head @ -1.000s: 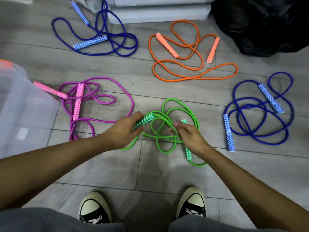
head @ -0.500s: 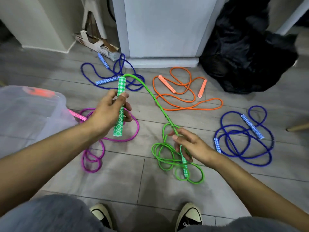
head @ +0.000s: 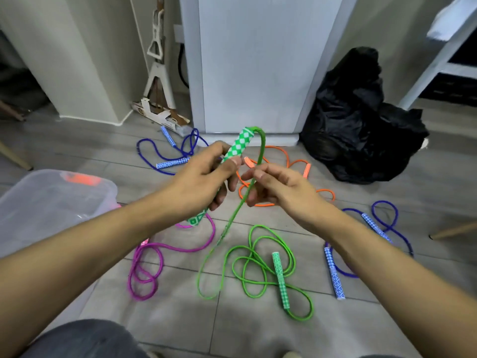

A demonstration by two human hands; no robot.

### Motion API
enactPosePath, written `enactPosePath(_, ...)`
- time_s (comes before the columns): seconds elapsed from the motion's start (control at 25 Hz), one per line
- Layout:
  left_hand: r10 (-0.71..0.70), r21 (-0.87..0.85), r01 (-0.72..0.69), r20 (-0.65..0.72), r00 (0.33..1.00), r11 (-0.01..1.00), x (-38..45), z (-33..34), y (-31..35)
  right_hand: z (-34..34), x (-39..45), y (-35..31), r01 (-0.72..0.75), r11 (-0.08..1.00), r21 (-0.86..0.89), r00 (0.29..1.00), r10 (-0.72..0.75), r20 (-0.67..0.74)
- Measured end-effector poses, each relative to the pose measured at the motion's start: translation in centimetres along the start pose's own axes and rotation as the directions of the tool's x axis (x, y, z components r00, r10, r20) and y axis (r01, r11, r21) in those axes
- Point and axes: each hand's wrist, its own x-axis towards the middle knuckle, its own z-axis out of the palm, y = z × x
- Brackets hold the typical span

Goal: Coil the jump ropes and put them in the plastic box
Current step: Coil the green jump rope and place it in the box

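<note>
Green handle (head: 238,146) has been raised by the left hand (head: 204,177); cord (head: 258,161) now pinched by the right hand (head: 278,187), so coiling can begin

- A black plastic bag (head: 361,120) slumps on the grey floor (head: 180,319) beside a white cabinet (head: 253,63).
- A folded white mop (head: 157,65) leans against the wall.
</note>
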Motion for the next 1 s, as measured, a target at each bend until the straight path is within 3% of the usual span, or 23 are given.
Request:
enactPosePath(0.04, 0.001, -0.026, -0.001, -0.016, 1.0, 1.0, 0.1, 0.0, 0.8, 0.5, 0.6, -0.9, 0.043, 0.999, 0.009, 0.997, -0.042, -0.071)
enactPosePath(0.12, 0.02, -0.059, -0.022, -0.036, 0.999, 0.998, 0.3, -0.2, 2.3, 1.3, 1.5, -2.2, 0.112, 0.983, -0.147, 0.959, -0.145, -0.243)
enactPosePath(0.24, 0.066, -0.125, -0.072, -0.049, 0.997, 0.99, 0.0, -0.8, 4.4, 1.8, 2.9, -3.8, 0.158, 0.933, -0.324, 0.861, -0.291, -0.417)
enactPosePath(0.32, 0.094, -0.135, -0.1, -0.048, 0.994, 0.986, -0.4, -1.3, 5.5, 1.9, 3.9, -5.5, 0.191, 0.943, -0.272, 0.862, -0.294, -0.414)
enactPosePath(0.44, 0.136, -0.145, -0.15, -0.102, 0.985, 0.978, -0.7, -1.8, 6.9, 2.5, 4.9, -7.0, 0.252, 0.966, -0.054, 0.947, -0.257, -0.192)
enactPosePath(0.56, 0.167, -0.223, -0.239, -0.296, 0.94, 0.945, 0.1, -3.0, 8.2, 3.1, 3.2, -5.5, 0.191, 0.981, 0.018, 0.98, -0.189, -0.06)
enactPosePath(0.64, 0.171, -0.254, -0.317, -0.467, 0.868, 0.914, 0.8, -4.9, 9.2, 2.8, 1.5, -3.9, 0.121, 0.992, -0.019, 0.993, -0.121, -0.005)
enactPosePath(0.72, 0.159, -0.265, -0.364, -0.571, 0.806, 0.893, 1.3, -6.7, 9.9, 1.8, 0.0, -3.4, 0.078, 0.994, -0.08, 0.997, -0.079, -0.015)
enactPosePath(0.8, 0.101, -0.299, -0.348, -0.612, 0.785, 0.888, 1.2, -7.2, 9.8, 1.0, -0.9, -4.7, 0.081, 0.993, -0.084, 0.991, -0.089, -0.098)
enactPosePath(0.88, 0.006, -0.373, -0.277, -0.586, 0.811, 0.886, 0.7, -6.2, 8.8, 0.8, -1.6, -7.2, 0.107, 0.994, -0.005, 0.97, -0.106, -0.217)
enactPosePath(1.0, -0.127, -0.487, -0.098, -0.408, 0.904, 0.868, -0.2, -4.0, 8.2, 1.0, -2.4, -10.9, 0.158, 0.982, 0.104, 0.939, -0.117, -0.323)
